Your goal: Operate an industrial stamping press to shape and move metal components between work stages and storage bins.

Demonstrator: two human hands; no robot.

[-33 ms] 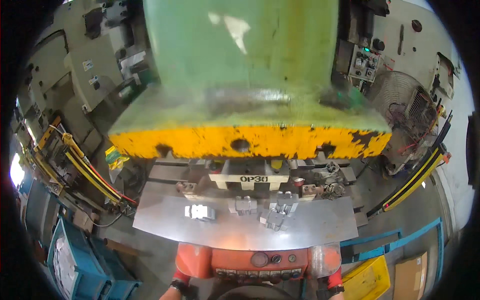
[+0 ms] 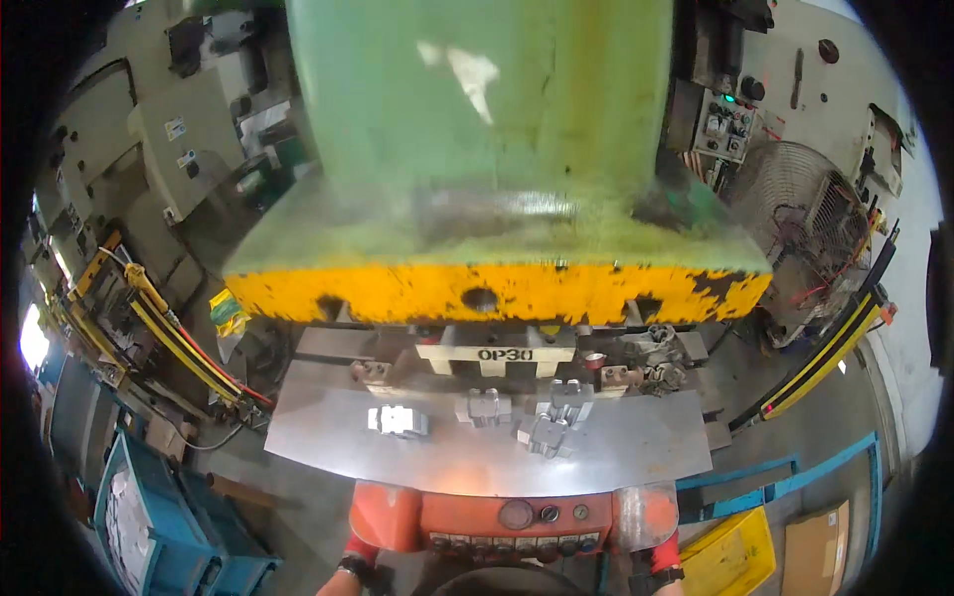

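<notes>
My left hand point(image 2: 360, 549), in a red glove, reaches up under the rounded red cover point(image 2: 386, 517) at the left end of a control box. On the other side my right hand point(image 2: 665, 553), likewise gloved, goes under the worn right cover point(image 2: 646, 517). Both covers hide my fingers. Between them is the red control panel point(image 2: 517, 519) with a row of buttons along its lower edge. Beyond it, several grey metal blocks point(image 2: 397, 421) lie on a shiny metal plate point(image 2: 328, 437). The green press ram point(image 2: 487, 119) with a chipped yellow lower edge hangs over the die point(image 2: 495, 355).
Yellow-and-black guard posts point(image 2: 184, 348) flank the press on both sides. A caged fan point(image 2: 805, 219) stands at the right. Blue bins point(image 2: 164, 517) are at the lower left; a yellow crate point(image 2: 730, 556) and a cardboard box point(image 2: 815, 551) sit at the lower right.
The press ram has come down a little toward the die. My hands and the metal blocks remain in the same places.
</notes>
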